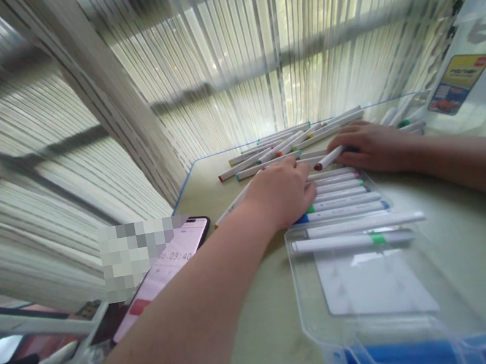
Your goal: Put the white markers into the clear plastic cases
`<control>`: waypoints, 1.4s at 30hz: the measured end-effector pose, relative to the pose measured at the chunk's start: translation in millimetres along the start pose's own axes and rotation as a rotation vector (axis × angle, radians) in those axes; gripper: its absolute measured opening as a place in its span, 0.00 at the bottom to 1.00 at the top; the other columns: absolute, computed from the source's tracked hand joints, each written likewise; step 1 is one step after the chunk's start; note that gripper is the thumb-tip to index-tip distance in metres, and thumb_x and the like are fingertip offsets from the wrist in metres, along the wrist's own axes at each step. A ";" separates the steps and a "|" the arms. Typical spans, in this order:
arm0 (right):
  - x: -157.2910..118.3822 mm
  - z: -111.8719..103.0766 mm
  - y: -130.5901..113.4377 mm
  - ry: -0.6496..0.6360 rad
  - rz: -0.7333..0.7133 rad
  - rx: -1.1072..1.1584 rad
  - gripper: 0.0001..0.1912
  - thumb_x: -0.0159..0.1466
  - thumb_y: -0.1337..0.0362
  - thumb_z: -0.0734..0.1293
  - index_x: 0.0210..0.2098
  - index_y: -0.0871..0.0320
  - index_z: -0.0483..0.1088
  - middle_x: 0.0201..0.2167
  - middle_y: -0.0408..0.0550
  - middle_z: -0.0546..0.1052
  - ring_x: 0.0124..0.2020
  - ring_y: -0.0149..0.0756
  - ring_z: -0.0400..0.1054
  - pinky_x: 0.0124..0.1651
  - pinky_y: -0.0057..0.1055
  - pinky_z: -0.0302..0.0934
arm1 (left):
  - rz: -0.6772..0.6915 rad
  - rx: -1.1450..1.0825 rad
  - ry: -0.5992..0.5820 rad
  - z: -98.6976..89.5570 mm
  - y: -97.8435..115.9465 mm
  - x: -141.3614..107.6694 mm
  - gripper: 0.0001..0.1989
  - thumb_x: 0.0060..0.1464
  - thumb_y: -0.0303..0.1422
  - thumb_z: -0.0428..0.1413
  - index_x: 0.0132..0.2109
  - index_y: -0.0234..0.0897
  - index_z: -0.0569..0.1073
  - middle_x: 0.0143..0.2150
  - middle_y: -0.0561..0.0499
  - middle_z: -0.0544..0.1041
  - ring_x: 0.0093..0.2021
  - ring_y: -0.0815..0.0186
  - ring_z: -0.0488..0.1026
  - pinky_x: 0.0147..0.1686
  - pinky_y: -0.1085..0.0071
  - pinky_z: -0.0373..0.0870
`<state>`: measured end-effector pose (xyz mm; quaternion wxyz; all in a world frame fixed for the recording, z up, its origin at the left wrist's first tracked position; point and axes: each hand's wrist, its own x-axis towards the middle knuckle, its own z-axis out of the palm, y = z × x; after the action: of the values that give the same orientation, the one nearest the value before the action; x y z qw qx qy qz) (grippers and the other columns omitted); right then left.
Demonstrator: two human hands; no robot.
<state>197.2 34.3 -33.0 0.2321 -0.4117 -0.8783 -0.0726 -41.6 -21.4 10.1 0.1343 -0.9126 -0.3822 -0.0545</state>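
My right hand (365, 146) is closed on a white marker (331, 158) with a dark red end pointing left, above the far end of a row of markers. My left hand (283, 193) is palm down with bent fingers over the left ends of that row; what lies under its fingers is hidden. The row of white markers (343, 194) lies across a clear plastic case (300, 296). Nearest me in it are a plain white marker (366, 224) and one with a green band (350, 241). Behind my hands is a loose pile of markers (286, 145) with coloured ends.
A phone (164, 269) showing a timer lies left of my left forearm. At the right stands a clear plastic box (462, 71) with labels. More markers (395, 116) lie beside it. Striped curtains (222, 55) hang just behind the table (268, 333).
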 end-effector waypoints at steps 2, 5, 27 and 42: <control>0.1 -0.8 -1.5 0.006 0.003 -0.009 0.17 0.62 0.54 0.56 0.38 0.53 0.73 0.35 0.50 0.76 0.41 0.45 0.67 0.45 0.41 0.60 | 0.002 0.003 -0.002 -0.3 -0.3 -0.4 0.17 0.61 0.38 0.43 0.49 0.34 0.70 0.47 0.43 0.72 0.43 0.61 0.72 0.41 0.66 0.69; 0.7 -2.6 -3.9 0.000 0.006 -0.028 0.16 0.62 0.55 0.56 0.37 0.54 0.73 0.35 0.50 0.76 0.41 0.44 0.67 0.45 0.40 0.60 | 0.008 0.012 -0.006 -1.3 -0.7 -0.9 0.17 0.61 0.38 0.42 0.49 0.34 0.70 0.47 0.43 0.72 0.43 0.61 0.72 0.41 0.65 0.69; 2.4 -4.0 -5.8 -0.042 0.016 -0.029 0.16 0.63 0.58 0.56 0.38 0.59 0.72 0.36 0.53 0.74 0.41 0.44 0.66 0.46 0.40 0.59 | -0.012 0.031 -0.002 -2.6 -0.2 0.4 0.16 0.60 0.38 0.43 0.46 0.35 0.71 0.45 0.44 0.73 0.40 0.61 0.73 0.39 0.67 0.69; 2.5 -4.5 -7.6 -0.021 0.009 -0.016 0.16 0.63 0.58 0.56 0.37 0.57 0.72 0.35 0.52 0.75 0.41 0.44 0.66 0.45 0.39 0.59 | -0.005 0.039 0.001 -1.5 -0.2 0.1 0.17 0.60 0.38 0.43 0.46 0.35 0.71 0.44 0.44 0.72 0.40 0.61 0.73 0.39 0.65 0.69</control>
<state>191.6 29.7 -27.3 0.2199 -0.4183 -0.8781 -0.0744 -41.7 -21.6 11.6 0.1524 -0.9087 -0.3856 -0.0480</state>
